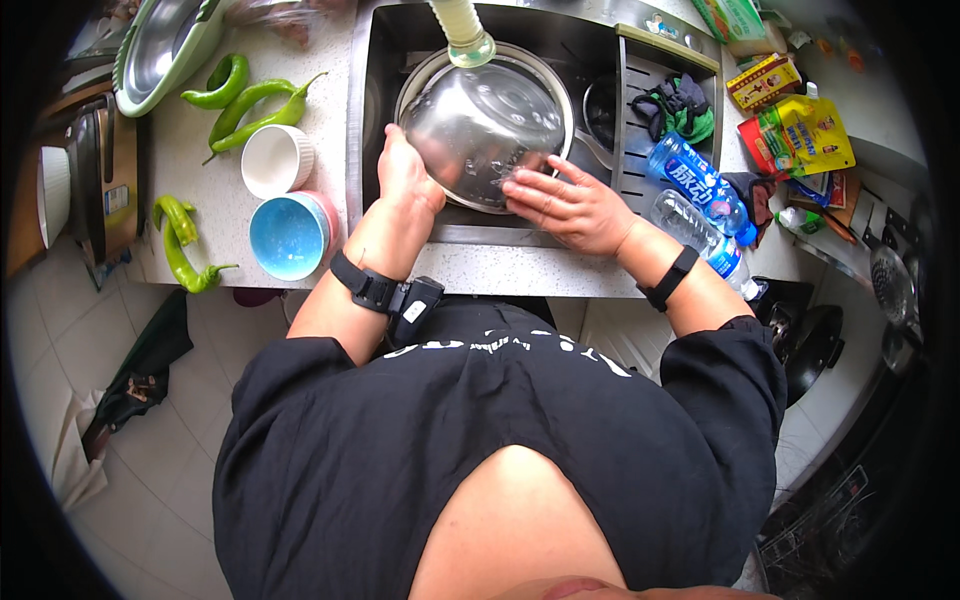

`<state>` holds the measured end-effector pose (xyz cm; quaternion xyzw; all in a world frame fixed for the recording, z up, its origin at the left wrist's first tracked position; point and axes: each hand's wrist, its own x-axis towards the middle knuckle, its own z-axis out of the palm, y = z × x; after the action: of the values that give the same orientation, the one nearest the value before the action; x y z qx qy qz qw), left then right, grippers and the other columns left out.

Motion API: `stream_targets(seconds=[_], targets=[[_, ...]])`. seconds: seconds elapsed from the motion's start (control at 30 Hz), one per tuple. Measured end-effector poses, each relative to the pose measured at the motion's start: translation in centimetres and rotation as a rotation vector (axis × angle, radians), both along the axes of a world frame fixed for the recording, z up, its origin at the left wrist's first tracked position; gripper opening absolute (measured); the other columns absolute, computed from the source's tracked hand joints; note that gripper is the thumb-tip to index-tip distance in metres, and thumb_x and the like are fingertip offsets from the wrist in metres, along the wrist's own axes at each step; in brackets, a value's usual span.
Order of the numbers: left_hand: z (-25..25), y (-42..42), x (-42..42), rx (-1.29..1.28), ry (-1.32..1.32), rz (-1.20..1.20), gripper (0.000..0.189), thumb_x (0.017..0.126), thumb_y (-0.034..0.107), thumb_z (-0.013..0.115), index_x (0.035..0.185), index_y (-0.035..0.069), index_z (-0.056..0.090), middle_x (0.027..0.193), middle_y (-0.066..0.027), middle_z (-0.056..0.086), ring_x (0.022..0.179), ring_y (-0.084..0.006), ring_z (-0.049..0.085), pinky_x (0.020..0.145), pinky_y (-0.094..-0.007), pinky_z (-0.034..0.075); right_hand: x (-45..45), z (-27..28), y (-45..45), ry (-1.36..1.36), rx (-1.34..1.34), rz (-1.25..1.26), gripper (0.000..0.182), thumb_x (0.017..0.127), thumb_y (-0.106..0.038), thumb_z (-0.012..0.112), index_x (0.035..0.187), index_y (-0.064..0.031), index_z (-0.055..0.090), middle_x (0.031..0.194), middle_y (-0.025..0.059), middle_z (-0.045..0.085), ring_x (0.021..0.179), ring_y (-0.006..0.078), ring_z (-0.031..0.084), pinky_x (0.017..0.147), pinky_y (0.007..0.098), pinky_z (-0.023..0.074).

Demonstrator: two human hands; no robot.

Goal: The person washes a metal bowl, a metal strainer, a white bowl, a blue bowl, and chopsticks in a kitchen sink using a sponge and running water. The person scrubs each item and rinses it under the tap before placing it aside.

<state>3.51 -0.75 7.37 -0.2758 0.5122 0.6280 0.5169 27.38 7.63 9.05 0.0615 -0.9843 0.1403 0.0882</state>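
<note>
A shiny, wet stainless-steel bowl (pixel 487 127) is tilted over a larger round basin (pixel 568 112) in the sink. My left hand (pixel 409 172) supports its left side, the fingers mostly hidden behind it. Fingertips of my right hand (pixel 574 202) lie flat against its lower right surface, with the thumb near the edge; the fingers are slightly blurred. Just above the bowl hangs the ribbed faucet hose (pixel 459 30) with a clear nozzle. Whether water is flowing cannot be told.
Left of the sink stand a white ramekin (pixel 277 161), a blue bowl (pixel 289 236) and green peppers (pixel 259 112). A slotted drainer (pixel 637 154) holds cloths (pixel 679 109). Plastic bottles (pixel 694 180) lie at the sink's right edge, near food packets (pixel 799 139).
</note>
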Motion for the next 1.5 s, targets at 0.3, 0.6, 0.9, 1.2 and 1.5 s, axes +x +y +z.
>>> stream_targets(seconds=[0.3,0.6,0.9,1.2,1.5], targets=[[-0.2,0.1,2.3,0.064,0.032,0.22,0.059,0.104,0.05,0.025,0.135,0.005,0.048,0.138,-0.0118,0.05,0.123,-0.0292,0.051,0.102,-0.0487,0.045,-5.6,-2.9,-3.0,0.441,-0.498,-0.979,0.076,0.091,-0.036,0.062,0.145,0.0051,0.029,0.147,0.0358,0.03,0.138,0.0501,0.03,0.114,0.0486,0.0275],[-1.2,0.9,4.5,-0.016,0.128,0.201,0.066,0.101,0.058,0.027,0.138,0.006,0.045,0.142,-0.0111,0.047,0.128,-0.0293,0.047,0.105,-0.0475,0.041,-9.8,-4.5,-4.1,0.437,-0.715,-1.496,0.08,0.095,-0.041,0.054,0.139,0.0191,0.025,0.144,0.0412,0.029,0.137,0.0506,0.028,0.116,0.0484,0.0221],[0.6,0.4,5.3,0.072,0.224,0.155,0.071,0.1,0.06,0.026,0.144,0.007,0.037,0.149,-0.0109,0.04,0.134,-0.0317,0.042,0.11,-0.0476,0.036,-10.5,-5.2,-3.4,0.498,-1.25,-1.638,0.055,0.097,-0.042,0.054,0.116,0.0075,0.039,0.106,0.0217,0.049,0.091,0.0236,0.048,0.075,0.0334,0.0402],[-0.5,-2.1,4.1,0.054,0.138,0.069,0.063,0.102,0.056,0.024,0.14,0.01,0.044,0.145,-0.0089,0.044,0.133,-0.0298,0.042,0.111,-0.0472,0.035,-6.7,-4.9,5.7,0.31,-1.625,-0.996,0.047,0.096,-0.027,0.06,0.131,0.0029,0.055,0.125,0.0136,0.061,0.116,0.0189,0.056,0.101,0.0284,0.0411],[-0.7,-1.8,3.1,0.0,0.166,0.097,0.064,0.102,0.055,0.023,0.14,0.009,0.045,0.145,-0.0095,0.046,0.132,-0.0315,0.043,0.111,-0.0495,0.034,-8.7,-4.1,-2.4,0.507,-0.957,-1.322,0.068,0.089,-0.034,0.064,0.135,0.0119,0.042,0.129,0.0309,0.052,0.125,0.0399,0.049,0.109,0.0414,0.0358]])
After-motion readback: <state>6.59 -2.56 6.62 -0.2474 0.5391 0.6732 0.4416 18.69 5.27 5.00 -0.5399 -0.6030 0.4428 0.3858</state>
